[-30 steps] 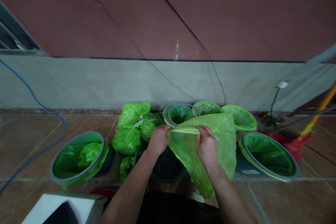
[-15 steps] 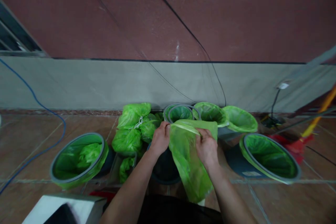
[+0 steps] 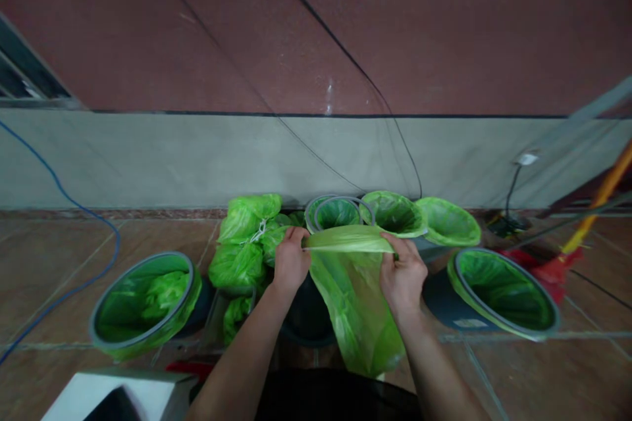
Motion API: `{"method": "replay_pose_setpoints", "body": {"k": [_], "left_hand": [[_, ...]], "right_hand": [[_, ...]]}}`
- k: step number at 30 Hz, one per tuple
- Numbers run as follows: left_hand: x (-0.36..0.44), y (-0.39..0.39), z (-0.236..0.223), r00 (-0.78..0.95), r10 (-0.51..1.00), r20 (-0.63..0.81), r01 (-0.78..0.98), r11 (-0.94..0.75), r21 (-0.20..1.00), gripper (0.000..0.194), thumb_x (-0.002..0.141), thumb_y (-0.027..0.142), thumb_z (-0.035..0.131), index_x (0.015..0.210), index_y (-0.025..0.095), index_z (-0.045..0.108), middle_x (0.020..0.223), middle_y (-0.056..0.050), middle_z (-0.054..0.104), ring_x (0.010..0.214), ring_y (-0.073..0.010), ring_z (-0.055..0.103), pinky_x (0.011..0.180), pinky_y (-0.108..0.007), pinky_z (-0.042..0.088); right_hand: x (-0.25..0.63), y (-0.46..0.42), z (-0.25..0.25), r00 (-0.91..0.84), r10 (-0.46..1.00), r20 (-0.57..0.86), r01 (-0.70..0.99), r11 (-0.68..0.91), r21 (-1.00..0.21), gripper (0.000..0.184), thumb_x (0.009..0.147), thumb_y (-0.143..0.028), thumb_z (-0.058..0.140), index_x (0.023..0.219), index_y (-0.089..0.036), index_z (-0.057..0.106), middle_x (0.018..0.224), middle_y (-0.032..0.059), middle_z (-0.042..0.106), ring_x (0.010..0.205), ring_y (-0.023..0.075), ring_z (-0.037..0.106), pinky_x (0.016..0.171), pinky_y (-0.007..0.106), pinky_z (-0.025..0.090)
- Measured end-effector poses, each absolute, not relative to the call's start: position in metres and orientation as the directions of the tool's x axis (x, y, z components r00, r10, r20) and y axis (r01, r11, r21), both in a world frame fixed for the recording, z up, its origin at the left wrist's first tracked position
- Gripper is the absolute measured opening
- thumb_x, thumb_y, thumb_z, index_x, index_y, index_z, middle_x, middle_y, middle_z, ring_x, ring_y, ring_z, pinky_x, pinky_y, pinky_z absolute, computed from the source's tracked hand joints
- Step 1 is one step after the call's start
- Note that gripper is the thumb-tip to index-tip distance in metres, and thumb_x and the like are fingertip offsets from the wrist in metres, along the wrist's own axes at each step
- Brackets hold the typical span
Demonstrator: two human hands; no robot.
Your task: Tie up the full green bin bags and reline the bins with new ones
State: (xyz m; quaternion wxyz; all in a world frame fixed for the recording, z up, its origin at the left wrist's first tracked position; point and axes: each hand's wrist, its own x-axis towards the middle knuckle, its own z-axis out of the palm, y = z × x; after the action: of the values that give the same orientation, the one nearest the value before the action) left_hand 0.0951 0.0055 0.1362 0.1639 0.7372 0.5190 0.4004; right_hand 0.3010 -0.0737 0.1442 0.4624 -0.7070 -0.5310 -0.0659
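Dim light, faint shadows on the pale lower wall (image 3: 197,158), soft detail (2 outer bins (image 3: 439,296) look stretched).

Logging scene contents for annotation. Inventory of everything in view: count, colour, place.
Held plastic bag: 1, green, upper edge stretched between hands
Uncovered bin: 1, dark, partly behind bag
Left bin: 1, grey rim, green liner, left floor
Right bin: 1, grey rim, green liner, right floor
Back bins: at least 3, green-lined, near wall
String-tied bundle: 1, green, left of back bins
Hose or cable: 1, blue, far left
Wall wires: 2, dark, centre
Box: 1, white, lower left, dark object on top
Pole: 1, yellow-orange, right
Wall: 1, maroon over grey, background
Floor: 1, reddish-brown tile
Left hand: 1, bare, bag's left end
Right hand: 1, bare, bag's right end
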Motion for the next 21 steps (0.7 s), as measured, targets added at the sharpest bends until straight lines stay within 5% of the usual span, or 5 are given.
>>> {"method": "replay_pose_setpoints", "body": {"k": [6, 11, 14, 21], "left_hand": [[0.093, 0.012, 0.137, 0.07, 0.906, 0.418, 0.558, -0.383, 0.736, 0.019, 0.071, 0.005, 0.053, 0.082, 0.019, 0.062, 0.084, -0.003, 0.063, 0.078, -0.0169, 0.061, 0.075, -0.029, 0.049], [0.104, 0.002, 0.134, 0.144, 0.883, 0.446, 0.557, -0.445, 0.701, 0.025, 0.075, 0.003, 0.049, 0.091, 0.019, 0.061, 0.089, -0.004, 0.063, 0.085, -0.0176, 0.062, 0.082, -0.03, 0.049], [0.116, -0.011, 0.134, 0.264, 0.839, 0.476, 0.536, -0.538, 0.651, 0.028, 0.078, 0.002, 0.047, 0.094, 0.02, 0.06, 0.095, -0.005, 0.062, 0.092, -0.0175, 0.061, 0.086, -0.03, 0.049], [0.122, -0.016, 0.13, 0.276, 0.848, 0.452, 0.576, -0.523, 0.628, 0.041, 0.07, -0.005, 0.047, 0.1, 0.02, 0.059, 0.102, -0.005, 0.06, 0.098, -0.0179, 0.061, 0.09, -0.031, 0.05]], "right_hand": [[0.299, -0.072, 0.146, 0.447, 0.696, 0.562, 0.826, -0.08, -0.558, 0.036, 0.084, -0.019, 0.042, 0.111, -0.014, 0.064, 0.103, 0.0117, 0.065, 0.092, 0.0231, 0.059, 0.085, 0.036, 0.046], [0.278, -0.075, 0.152, 0.343, 0.764, 0.546, 0.928, -0.188, -0.321, 0.054, 0.081, -0.03, 0.058, 0.133, -0.015, 0.051, 0.125, 0.0158, 0.056, 0.113, 0.0334, 0.047, 0.094, 0.05, 0.037], [0.263, -0.077, 0.152, 0.201, 0.813, 0.546, 0.964, -0.066, -0.256, 0.041, 0.084, -0.027, 0.056, 0.125, -0.024, 0.059, 0.127, 0.011, 0.056, 0.113, 0.0312, 0.046, 0.097, 0.05, 0.035], [0.262, -0.075, 0.143, 0.207, 0.742, 0.637, 0.866, 0.164, -0.472, 0.029, 0.091, -0.019, 0.045, 0.104, -0.021, 0.071, 0.104, 0.0078, 0.06, 0.086, 0.0166, 0.059, 0.077, 0.03, 0.049]]}}
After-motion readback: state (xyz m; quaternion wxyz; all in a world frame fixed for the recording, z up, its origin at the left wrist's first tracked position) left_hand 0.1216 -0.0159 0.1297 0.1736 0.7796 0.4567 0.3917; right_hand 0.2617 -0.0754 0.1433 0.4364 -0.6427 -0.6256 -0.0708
